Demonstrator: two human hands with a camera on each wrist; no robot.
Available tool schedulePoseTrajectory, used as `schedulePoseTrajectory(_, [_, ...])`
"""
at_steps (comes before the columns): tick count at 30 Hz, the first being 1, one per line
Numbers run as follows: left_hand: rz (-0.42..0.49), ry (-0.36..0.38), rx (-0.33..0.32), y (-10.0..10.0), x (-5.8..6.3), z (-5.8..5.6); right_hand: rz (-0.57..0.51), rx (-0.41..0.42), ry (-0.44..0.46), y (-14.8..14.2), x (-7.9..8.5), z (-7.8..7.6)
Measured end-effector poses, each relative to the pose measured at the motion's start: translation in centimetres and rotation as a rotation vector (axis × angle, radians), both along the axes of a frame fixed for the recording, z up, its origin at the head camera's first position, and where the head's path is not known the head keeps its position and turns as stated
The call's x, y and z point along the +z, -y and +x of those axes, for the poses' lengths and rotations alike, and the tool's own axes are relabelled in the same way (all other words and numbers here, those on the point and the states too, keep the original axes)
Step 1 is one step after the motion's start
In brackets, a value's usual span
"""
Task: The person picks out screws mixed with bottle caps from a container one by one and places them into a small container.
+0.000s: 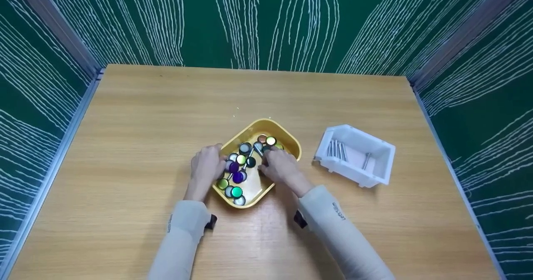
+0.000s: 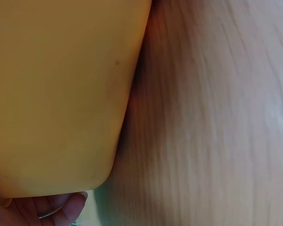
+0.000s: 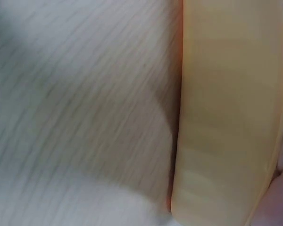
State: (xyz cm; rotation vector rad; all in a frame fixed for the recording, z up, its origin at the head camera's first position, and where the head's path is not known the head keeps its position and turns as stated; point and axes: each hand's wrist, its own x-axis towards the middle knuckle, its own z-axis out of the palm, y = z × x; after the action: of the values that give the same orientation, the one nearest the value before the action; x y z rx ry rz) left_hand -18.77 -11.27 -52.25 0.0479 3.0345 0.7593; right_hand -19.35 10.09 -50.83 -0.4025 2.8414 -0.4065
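A yellow plastic tray (image 1: 287, 135) sits on the table with several round bottle caps in purple, green, yellow, black and silver, and a few metal bolts among them. My left hand (image 1: 207, 163) grips the tray's left rim; in the left wrist view its fingers (image 2: 73, 209) curl at the tray's corner. My right hand (image 1: 281, 165) reaches over the right rim into the tray. At its fingertips a silver bolt (image 1: 257, 149) sticks out, pinched by thumb and fingers. A purple cap (image 1: 237, 177) and a green cap (image 1: 236, 192) lie toward the near left side.
Right of the tray stands a white plastic bin (image 1: 382, 163) with several bolts (image 1: 337, 150) at its left end and a single bolt (image 1: 367, 161) apart from them. The wooden table (image 1: 166, 101) is bounded by green, white-streaked panels (image 1: 200, 21) at back and sides.
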Motion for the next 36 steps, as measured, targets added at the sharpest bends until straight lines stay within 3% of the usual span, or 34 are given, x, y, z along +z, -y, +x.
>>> schedulePoseTrajectory(3, [0.002,0.018,-0.004,0.1,0.0,0.0,0.008,-0.053,0.011,0.2,-0.1,-0.1])
schedulePoseTrajectory(12, [-0.005,0.004,-0.001,0.1,0.1,0.2,0.045,-0.098,-0.007,0.2,-0.5,0.0])
schedulePoseTrajectory(21, [0.012,0.013,0.003,-0.1,0.2,0.2,0.054,-0.09,-0.022,0.1,-0.4,-0.1])
schedulePoseTrajectory(25, [0.01,0.014,0.004,-0.1,0.2,0.1,-0.006,-0.048,-0.021,-0.1,-0.2,-0.2])
schedulePoseTrajectory(31, [0.01,0.005,-0.004,0.0,0.2,0.1,-0.233,0.038,-0.065,-0.5,-0.1,-0.4])
schedulePoseTrajectory(36, [0.007,0.006,0.002,0.0,0.3,0.2,-0.371,0.032,-0.113,-0.9,-0.1,-0.4])
